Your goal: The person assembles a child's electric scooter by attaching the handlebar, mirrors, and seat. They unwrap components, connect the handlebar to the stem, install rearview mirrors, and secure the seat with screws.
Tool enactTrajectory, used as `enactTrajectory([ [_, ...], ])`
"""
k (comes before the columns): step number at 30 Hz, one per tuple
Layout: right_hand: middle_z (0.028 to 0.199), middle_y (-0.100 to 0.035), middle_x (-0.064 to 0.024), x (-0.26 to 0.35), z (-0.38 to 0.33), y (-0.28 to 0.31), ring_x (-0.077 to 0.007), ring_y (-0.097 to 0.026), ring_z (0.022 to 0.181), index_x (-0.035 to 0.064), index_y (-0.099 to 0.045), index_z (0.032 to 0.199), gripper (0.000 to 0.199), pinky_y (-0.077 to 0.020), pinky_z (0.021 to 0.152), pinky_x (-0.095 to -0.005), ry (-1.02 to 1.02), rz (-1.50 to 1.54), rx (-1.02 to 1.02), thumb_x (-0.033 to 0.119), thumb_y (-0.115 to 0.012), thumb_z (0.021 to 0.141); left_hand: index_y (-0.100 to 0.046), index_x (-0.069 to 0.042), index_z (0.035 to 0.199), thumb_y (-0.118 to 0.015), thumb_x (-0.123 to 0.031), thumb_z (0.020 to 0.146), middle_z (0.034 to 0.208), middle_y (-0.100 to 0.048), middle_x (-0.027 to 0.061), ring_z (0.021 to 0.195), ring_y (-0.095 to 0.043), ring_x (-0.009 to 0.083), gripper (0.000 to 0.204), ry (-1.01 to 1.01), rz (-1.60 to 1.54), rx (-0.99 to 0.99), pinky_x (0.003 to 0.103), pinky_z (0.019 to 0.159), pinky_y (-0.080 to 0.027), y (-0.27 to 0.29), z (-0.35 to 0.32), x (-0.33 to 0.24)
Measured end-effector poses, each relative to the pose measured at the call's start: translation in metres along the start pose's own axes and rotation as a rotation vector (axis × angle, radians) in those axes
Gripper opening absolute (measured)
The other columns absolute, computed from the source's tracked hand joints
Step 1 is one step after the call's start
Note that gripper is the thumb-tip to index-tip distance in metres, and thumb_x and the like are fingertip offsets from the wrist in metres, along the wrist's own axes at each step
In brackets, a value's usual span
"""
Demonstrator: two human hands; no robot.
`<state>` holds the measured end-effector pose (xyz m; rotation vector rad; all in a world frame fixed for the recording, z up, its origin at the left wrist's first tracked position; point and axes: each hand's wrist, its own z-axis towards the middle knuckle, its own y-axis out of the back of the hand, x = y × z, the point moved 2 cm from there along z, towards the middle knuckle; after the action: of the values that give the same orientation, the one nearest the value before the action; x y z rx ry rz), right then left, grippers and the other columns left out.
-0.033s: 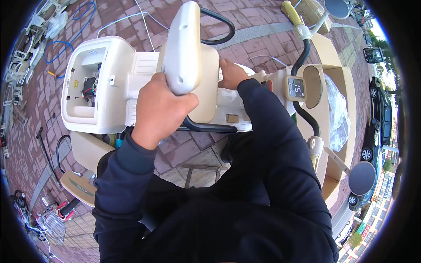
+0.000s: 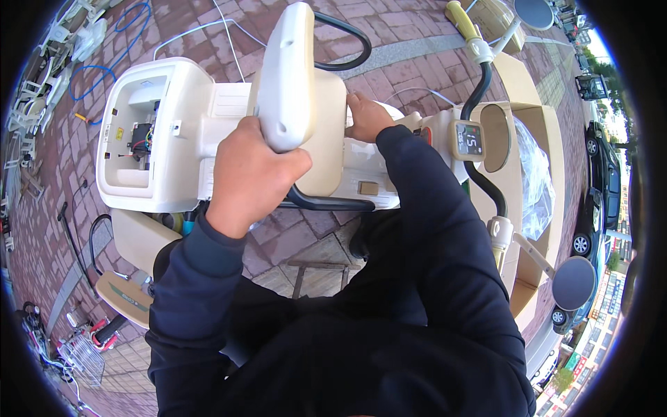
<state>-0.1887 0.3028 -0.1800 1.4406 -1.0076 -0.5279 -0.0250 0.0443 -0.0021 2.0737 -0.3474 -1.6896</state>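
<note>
I look down on a cream electric scooter [image 2: 167, 181] standing on brick paving. My left hand [image 2: 253, 177] is shut around the lower end of its cream padded seat back [image 2: 292, 69], which has a black rail [image 2: 344, 42] behind it. Past the seat, my right hand [image 2: 367, 117] rests on the white body; I cannot tell whether its fingers grip anything. The rear compartment [image 2: 135, 132] is uncovered and shows wires. To the right are the handlebar display [image 2: 469, 139], a yellow grip [image 2: 462, 17] and two round mirrors [image 2: 573, 281].
An open cardboard box [image 2: 535, 118] with a clear plastic bag [image 2: 531, 181] stands by the handlebar. A blue cable [image 2: 132, 21] and white cables lie on the bricks at the far left. Loose cream panels [image 2: 128, 292] lie near my feet. Parked cars [image 2: 597, 174] line the right edge.
</note>
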Motion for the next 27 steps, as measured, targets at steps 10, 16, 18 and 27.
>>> enactTrajectory([
  [10,0.113,-0.067,-0.0268,-0.006,0.004,0.000,-0.0449,-0.070,0.106,-0.0059,-0.066,0.117,0.061,-0.0581,0.094,-0.0499,0.101,0.008,-0.046,0.030,-0.086,0.072,-0.069,0.010,0.105,-0.071,-0.023,0.077,0.094,-0.075,0.0284,0.091,-0.073,0.0447,0.043,-0.006,-0.083,0.007,0.047,0.083,-0.057,0.006,0.013,0.032],
  [16,0.116,-0.068,-0.0265,-0.007,0.005,-0.005,-0.0445,-0.071,0.107,-0.0050,-0.066,0.117,0.053,-0.0580,0.095,-0.0499,0.066,-0.018,-0.026,0.024,-0.084,0.076,-0.070,0.009,0.104,-0.064,-0.010,0.079,0.088,-0.071,0.0100,0.082,-0.066,0.0202,0.032,-0.026,-0.050,0.052,0.036,0.075,-0.053,0.014,0.015,0.049],
  [18,0.121,-0.069,-0.0270,-0.009,0.008,-0.004,-0.0444,-0.071,0.109,-0.0045,-0.067,0.121,0.053,-0.0576,0.097,-0.0501,0.047,-0.056,0.020,0.022,-0.084,0.078,-0.070,0.009,0.108,-0.068,-0.013,0.081,0.089,-0.072,0.0107,0.081,-0.066,0.0208,0.035,0.033,0.006,0.097,0.037,0.075,-0.053,0.019,0.018,0.052],
  [27,0.098,-0.078,-0.0207,0.054,-0.018,0.117,-0.0369,-0.076,0.096,0.0001,-0.076,0.121,0.039,-0.0590,0.087,-0.0449,-0.117,0.360,-0.447,0.024,-0.077,0.090,-0.069,0.001,0.107,-0.067,-0.037,0.103,0.077,-0.062,0.0060,0.066,-0.058,0.0157,0.038,0.060,-0.612,0.111,0.033,0.056,-0.044,0.069,-0.034,0.023],
])
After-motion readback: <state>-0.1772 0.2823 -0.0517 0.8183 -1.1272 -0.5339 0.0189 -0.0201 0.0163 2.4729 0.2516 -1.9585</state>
